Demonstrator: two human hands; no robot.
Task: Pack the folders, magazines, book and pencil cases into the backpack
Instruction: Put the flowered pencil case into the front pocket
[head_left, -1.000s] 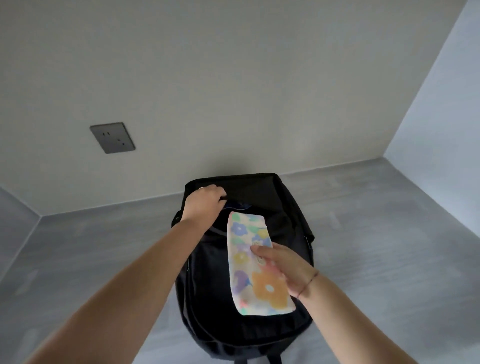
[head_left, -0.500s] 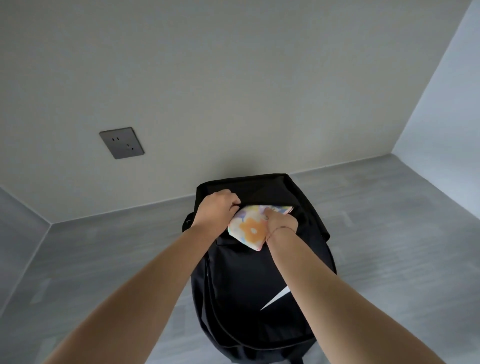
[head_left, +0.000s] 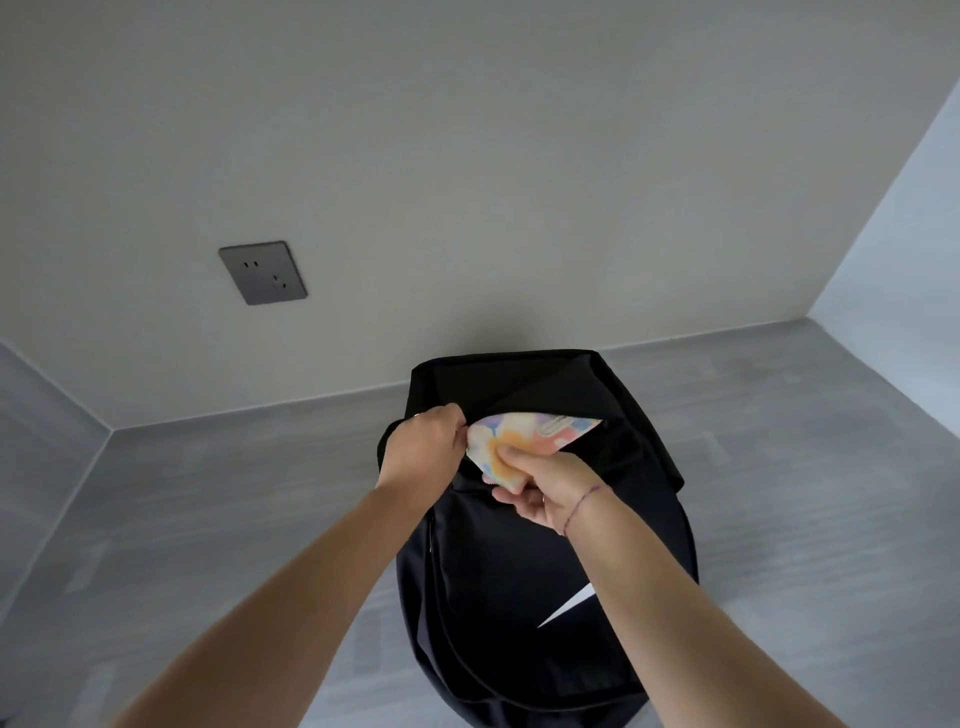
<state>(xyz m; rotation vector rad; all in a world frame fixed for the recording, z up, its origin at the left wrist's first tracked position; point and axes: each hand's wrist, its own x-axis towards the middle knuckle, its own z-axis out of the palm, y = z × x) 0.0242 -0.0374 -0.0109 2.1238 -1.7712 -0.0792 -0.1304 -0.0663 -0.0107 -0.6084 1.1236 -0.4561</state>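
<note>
A black backpack (head_left: 524, 561) with a white mark on its front lies on the grey surface, its top toward the wall. My left hand (head_left: 423, 452) grips the edge of the upper opening and holds it apart. My right hand (head_left: 545, 480) pinches a flat pencil case (head_left: 524, 431) with a pastel flower print. The case lies across the opening, its far part tucked under the black flap. What else the backpack holds is hidden.
The grey surface (head_left: 779, 467) runs to a beige wall close behind the backpack. A dark wall socket (head_left: 262, 272) sits on that wall at the left. A pale side wall (head_left: 904, 270) closes the right.
A second ago my right hand held the flowered pencil case flat over the backpack's front. It has since swung it up and pushed it part way into the top opening. My left hand has kept its hold.
</note>
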